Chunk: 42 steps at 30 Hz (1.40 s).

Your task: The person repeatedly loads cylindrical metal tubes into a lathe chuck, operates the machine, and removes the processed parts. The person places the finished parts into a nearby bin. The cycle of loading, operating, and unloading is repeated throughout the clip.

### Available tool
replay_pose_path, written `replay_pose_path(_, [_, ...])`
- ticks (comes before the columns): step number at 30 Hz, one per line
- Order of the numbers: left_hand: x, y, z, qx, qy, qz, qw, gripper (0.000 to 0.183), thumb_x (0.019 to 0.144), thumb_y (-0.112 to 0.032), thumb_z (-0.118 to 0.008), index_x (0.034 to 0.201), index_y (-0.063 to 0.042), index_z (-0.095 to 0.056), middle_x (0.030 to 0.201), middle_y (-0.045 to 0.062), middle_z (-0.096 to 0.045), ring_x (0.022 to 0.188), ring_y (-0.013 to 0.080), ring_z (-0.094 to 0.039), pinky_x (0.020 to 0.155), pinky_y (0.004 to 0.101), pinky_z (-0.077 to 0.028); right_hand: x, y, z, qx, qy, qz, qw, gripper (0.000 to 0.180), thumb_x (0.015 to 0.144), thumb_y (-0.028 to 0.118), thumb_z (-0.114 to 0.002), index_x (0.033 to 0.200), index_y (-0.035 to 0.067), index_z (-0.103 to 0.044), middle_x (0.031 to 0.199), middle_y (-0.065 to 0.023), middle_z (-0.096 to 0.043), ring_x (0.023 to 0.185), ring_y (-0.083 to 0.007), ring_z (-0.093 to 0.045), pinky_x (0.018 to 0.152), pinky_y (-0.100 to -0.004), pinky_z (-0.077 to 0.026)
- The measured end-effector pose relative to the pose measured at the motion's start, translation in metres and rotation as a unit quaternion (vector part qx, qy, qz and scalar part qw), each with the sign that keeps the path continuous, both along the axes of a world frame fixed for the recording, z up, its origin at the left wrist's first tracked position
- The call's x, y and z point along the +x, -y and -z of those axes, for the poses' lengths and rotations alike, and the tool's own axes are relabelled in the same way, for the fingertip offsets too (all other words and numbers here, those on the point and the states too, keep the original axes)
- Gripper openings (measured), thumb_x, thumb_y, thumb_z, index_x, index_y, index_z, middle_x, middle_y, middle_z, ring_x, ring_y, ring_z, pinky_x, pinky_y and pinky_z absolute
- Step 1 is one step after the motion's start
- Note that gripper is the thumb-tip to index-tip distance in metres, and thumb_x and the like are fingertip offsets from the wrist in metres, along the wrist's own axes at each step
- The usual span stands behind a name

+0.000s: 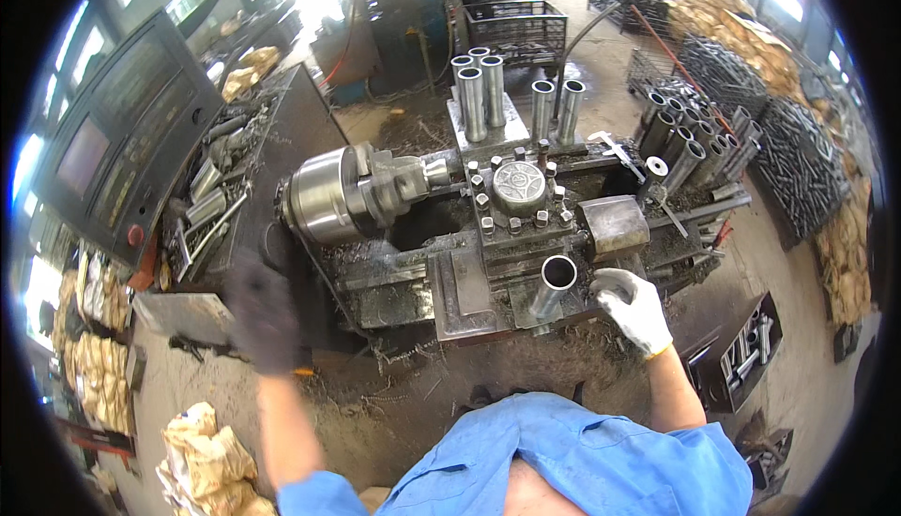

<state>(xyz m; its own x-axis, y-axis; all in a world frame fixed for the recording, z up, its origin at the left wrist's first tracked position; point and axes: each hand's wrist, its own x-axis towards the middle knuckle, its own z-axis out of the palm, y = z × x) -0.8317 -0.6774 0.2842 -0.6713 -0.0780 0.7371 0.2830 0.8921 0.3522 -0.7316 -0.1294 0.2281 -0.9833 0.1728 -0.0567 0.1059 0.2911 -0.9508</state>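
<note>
A lathe stands before me. Its round steel chuck is at the left, with a short bright metal piece at the jaws. My left hand, in a dark glove, is motion-blurred below the chuck beside the headstock; whether it touches anything is unclear. My right hand, in a white glove, has curled fingers at the right of the carriage; a grip cannot be made out. Just left of it a metal tube stands upright on the carriage. Behind is the square tool post, ringed by bolts.
Upright tubes stand on a plate behind the tool post. More tubes cluster at the right, near a caliper. A control cabinet with a red button rises at left. Metal shavings lie below the carriage; a bin of tubes stands right.
</note>
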Motion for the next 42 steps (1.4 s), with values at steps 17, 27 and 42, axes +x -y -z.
replay_pose_path(17, [0.396, -0.207, 0.216, 0.310, 0.527, -0.183, 0.770, 0.054, 0.101, -0.051, -0.065, 0.140, -0.014, -0.069, 0.125, 0.019, -0.077, 0.119, 0.0377, -0.074, 0.101, 0.0463, -0.056, -0.037, 0.076, 0.067, 0.149, -0.066, -0.250, 0.954, 0.047, 0.079, 0.027, -0.093, 0.118, 0.006, -0.075, 0.112, -0.0146, -0.081, 0.101, -0.0248, -0.079, 0.092, -0.0385, -0.062])
replay_pose_path(27, [0.665, -0.249, 0.212, 0.461, 0.378, -0.433, 0.676, 0.051, 0.100, -0.051, -0.065, 0.138, -0.017, -0.071, 0.129, 0.017, -0.076, 0.122, 0.0373, -0.072, 0.102, 0.0459, -0.056, 0.212, 0.300, 0.086, 0.178, -0.059, -0.754, 0.630, 0.052, 0.085, 0.040, -0.085, 0.128, 0.014, -0.073, 0.120, -0.0138, -0.078, 0.110, -0.0332, -0.075, 0.096, -0.0425, -0.060])
replay_pose_path(42, [0.861, -0.562, 0.359, 0.511, -0.270, -0.813, 0.069, 0.043, 0.104, -0.044, -0.064, 0.125, -0.007, -0.070, 0.111, 0.015, -0.077, 0.099, 0.0310, -0.073, 0.079, 0.0431, -0.059, 0.636, 0.442, 0.038, -0.022, -0.166, -0.986, 0.005, 0.061, 0.084, 0.037, -0.087, 0.137, 0.012, -0.067, 0.122, -0.0175, -0.077, 0.110, -0.0375, -0.075, 0.096, -0.0447, -0.059])
